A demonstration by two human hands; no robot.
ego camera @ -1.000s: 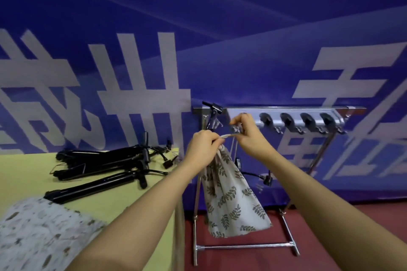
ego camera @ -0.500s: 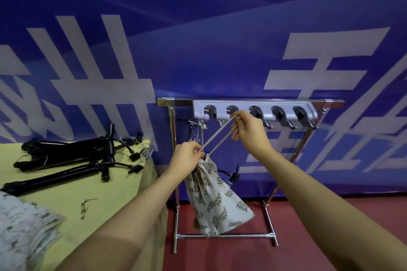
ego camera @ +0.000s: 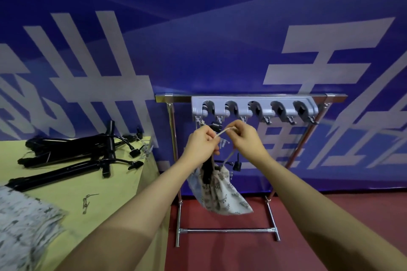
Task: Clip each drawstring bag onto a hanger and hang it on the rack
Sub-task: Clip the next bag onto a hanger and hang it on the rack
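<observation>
A leaf-print drawstring bag (ego camera: 220,196) hangs below my hands in front of the metal rack (ego camera: 251,98), with a black clip hanger (ego camera: 207,170) against its top. My left hand (ego camera: 201,145) grips the bag's white cord (ego camera: 223,133) near the bag's mouth. My right hand (ego camera: 244,136) pinches the other end of that cord, just under the rack's grey hook bar (ego camera: 253,109). A second stretch of cord runs down from my right hand to the bag.
A yellow table (ego camera: 88,196) stands at the left with several black clip hangers (ego camera: 72,156) piled on it, a folded stack of patterned bags (ego camera: 24,222) and a small metal clip (ego camera: 87,201). Red floor (ego camera: 308,226) lies under the rack. A blue banner is behind.
My hands have come closer together and the cord between them is shorter. The bag has risen and swung right, its black hanger now showing at its top.
</observation>
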